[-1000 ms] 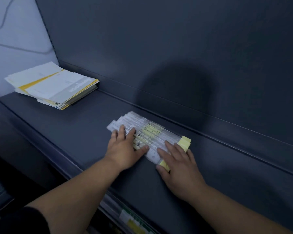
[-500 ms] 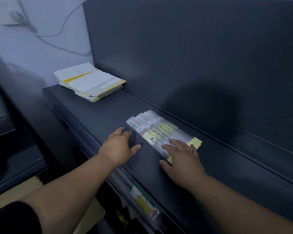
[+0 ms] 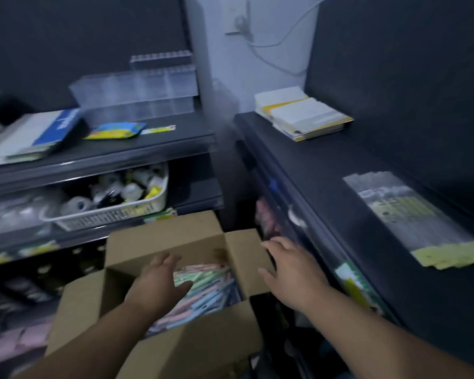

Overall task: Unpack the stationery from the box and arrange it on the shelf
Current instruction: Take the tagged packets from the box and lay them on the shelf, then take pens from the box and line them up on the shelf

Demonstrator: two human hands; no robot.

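An open cardboard box stands low in the middle, holding several pastel pink, green and blue stationery packs. My left hand hovers over the box's opening with fingers spread, holding nothing. My right hand hangs open over the box's right flap, beside the dark shelf. A row of clear packs with yellow headers lies flat on that shelf at the right, away from both hands.
A stack of yellow-and-white booklets sits at the shelf's far end. The left rack carries clear plastic organisers, a blue-and-white book, a small colourful packet and a white basket of small items.
Both hands have left the clear packs on the shelf and dropped left to the cardboard box. My view has swung left and down, bringing the box and left rack into sight.
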